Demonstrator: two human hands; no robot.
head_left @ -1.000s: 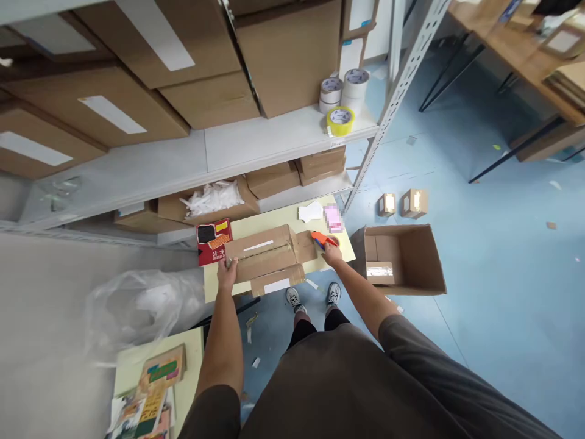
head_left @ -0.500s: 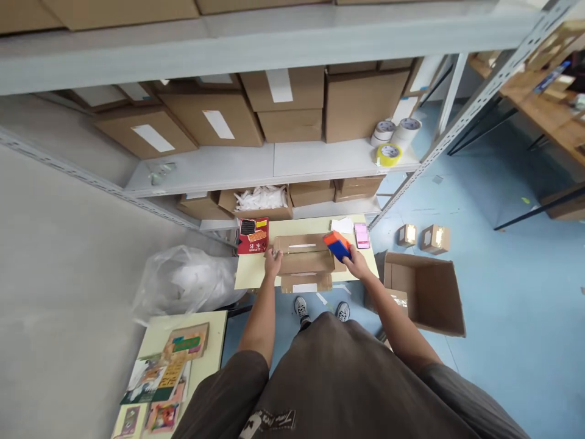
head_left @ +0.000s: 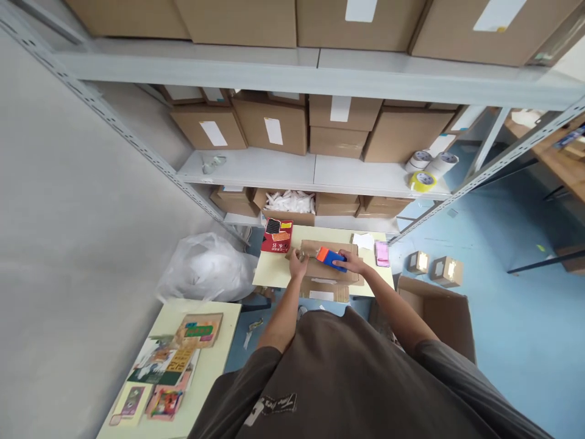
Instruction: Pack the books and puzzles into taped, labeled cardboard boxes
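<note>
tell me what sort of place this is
Probably a stockroom or packing area: cardboard boxes line the metal shelves, rolls of tape sit on one of them, and a carton lies on the table at the person's hands.

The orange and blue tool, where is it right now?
In the head view, the orange and blue tool is in the right hand, over the cardboard box on the pale table, right of the left hand.
</note>
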